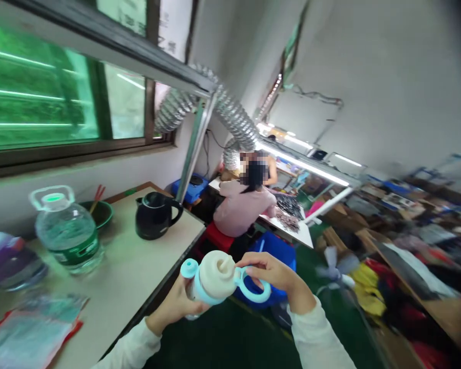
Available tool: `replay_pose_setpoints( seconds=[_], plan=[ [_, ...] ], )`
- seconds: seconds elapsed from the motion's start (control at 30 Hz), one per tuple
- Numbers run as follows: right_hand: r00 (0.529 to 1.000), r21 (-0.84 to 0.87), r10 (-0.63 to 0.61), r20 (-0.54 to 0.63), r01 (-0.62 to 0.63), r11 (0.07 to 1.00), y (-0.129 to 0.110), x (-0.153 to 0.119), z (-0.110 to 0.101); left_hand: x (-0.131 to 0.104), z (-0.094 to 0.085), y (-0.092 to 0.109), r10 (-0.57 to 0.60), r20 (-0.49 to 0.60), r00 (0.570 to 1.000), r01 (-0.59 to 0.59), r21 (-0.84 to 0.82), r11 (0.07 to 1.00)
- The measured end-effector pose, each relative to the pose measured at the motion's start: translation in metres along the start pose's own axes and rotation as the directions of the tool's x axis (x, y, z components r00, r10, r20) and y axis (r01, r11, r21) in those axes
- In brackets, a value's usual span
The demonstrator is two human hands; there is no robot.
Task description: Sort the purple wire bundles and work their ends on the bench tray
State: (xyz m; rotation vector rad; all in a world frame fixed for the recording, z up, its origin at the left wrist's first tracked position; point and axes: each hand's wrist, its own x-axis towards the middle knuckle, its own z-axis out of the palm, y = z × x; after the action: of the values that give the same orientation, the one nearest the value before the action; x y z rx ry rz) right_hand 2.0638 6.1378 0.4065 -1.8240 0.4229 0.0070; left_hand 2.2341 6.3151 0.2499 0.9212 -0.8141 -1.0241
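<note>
A white and light-blue bottle (216,277) is held up in front of me, beyond the table's edge. My left hand (176,303) is wrapped round its body from the left, with the thumb across the front. A small blue round cap (189,268) sticks out at its left side. At the right side hangs a light-blue ring handle (262,296). My right hand (271,274) pinches the handle where it joins the bottle, fingers bent over the ring. The bottle's cream top, with a small spout, faces up towards me.
The table (130,266) at left bears a black kettle (151,218), a large water bottle (69,236), a green bowl (104,215) and a plastic packet (30,333). Ahead, a person in pink (240,210) sits at a lit worktable. A blue bin (278,251) and boxes stand right.
</note>
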Motion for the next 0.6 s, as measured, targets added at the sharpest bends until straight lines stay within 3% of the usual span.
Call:
replay_pose_setpoints(
  seconds=[0.1, 0.2, 0.37, 0.5, 0.6],
  plan=[
    [0.990, 0.053, 0.054, -0.132, -0.048, 0.997, 0.016, -0.068, 0.001, -0.005, 0.045, -0.017, -0.028, 0.102, 0.994, 0.031, -0.031, 0.999],
    [0.943, 0.067, 0.061, -0.327, -0.041, 0.997, 0.035, -0.141, 0.020, -0.014, 0.090, -0.039, -0.051, 0.177, 0.983, 0.051, 0.001, 0.999],
    [0.766, -0.070, -0.072, -0.638, 0.036, 0.997, 0.059, -0.258, 0.061, -0.036, 0.171, -0.078, -0.096, 0.244, 0.965, 0.095, 0.015, 0.995],
    [0.712, -0.310, -0.172, -0.681, -0.067, 0.948, 0.066, -0.338, 0.086, -0.054, 0.238, -0.104, -0.169, 0.329, 0.929, 0.174, 0.014, 0.985],
    [0.736, -0.506, -0.199, -0.647, -0.220, 0.834, 0.062, -0.381, 0.096, -0.065, 0.287, -0.120, -0.208, 0.409, 0.889, 0.219, 0.019, 0.975]
  ],
)
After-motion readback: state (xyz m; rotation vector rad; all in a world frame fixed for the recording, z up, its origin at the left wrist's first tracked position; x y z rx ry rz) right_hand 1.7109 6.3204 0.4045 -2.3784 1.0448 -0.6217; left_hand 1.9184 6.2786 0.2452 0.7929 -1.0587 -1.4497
